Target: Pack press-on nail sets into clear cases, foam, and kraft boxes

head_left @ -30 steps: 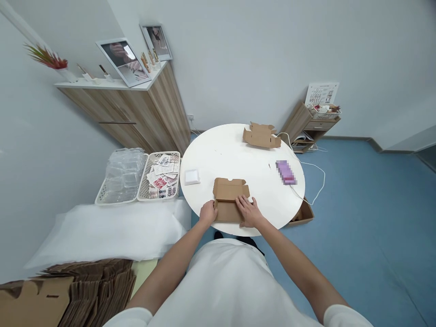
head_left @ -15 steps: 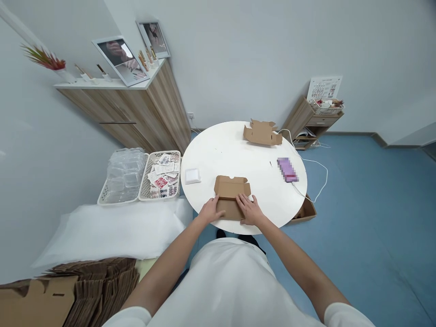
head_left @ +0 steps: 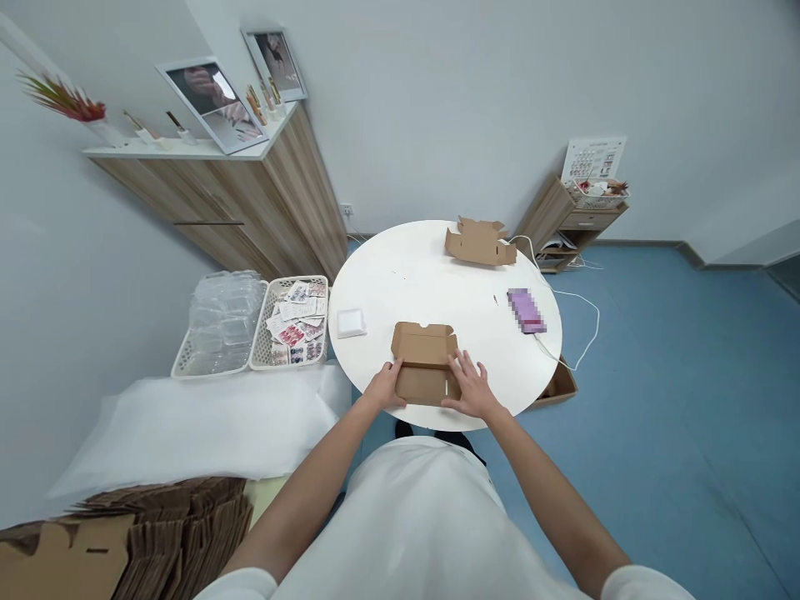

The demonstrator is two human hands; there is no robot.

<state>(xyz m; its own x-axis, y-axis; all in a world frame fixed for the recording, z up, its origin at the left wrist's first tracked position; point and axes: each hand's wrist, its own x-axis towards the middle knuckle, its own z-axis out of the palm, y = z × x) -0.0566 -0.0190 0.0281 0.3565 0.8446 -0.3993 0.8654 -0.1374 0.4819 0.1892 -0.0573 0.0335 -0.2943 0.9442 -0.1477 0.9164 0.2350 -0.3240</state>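
A brown cardboard box (head_left: 421, 384) lies near the front edge of the white round table (head_left: 416, 287). Its lid flap (head_left: 424, 343) stands up at the back, with a small notch in the top edge. My left hand (head_left: 385, 387) grips the box's left side, thumb near the front corner. On the right side, my right hand (head_left: 472, 387) holds the wall between thumb and fingers, the fingers somewhat apart. A narrow light slot shows in the box near that hand. The inside surface of the box looks bare.
Farther back on the table are a partly folded cardboard box (head_left: 481, 243), a purple pixelated item (head_left: 526, 311) with a white cable, and a small white packet (head_left: 351, 322). To the left stand baskets of printed cards (head_left: 297, 321) and clear plastic cases (head_left: 225, 321), above stacked flat cardboard (head_left: 181, 533).
My right hand has shifted slightly right, from the inner fold to the box's right side, uncovering the slot. My left thumb has drawn back toward the left edge. The view has shifted slightly.
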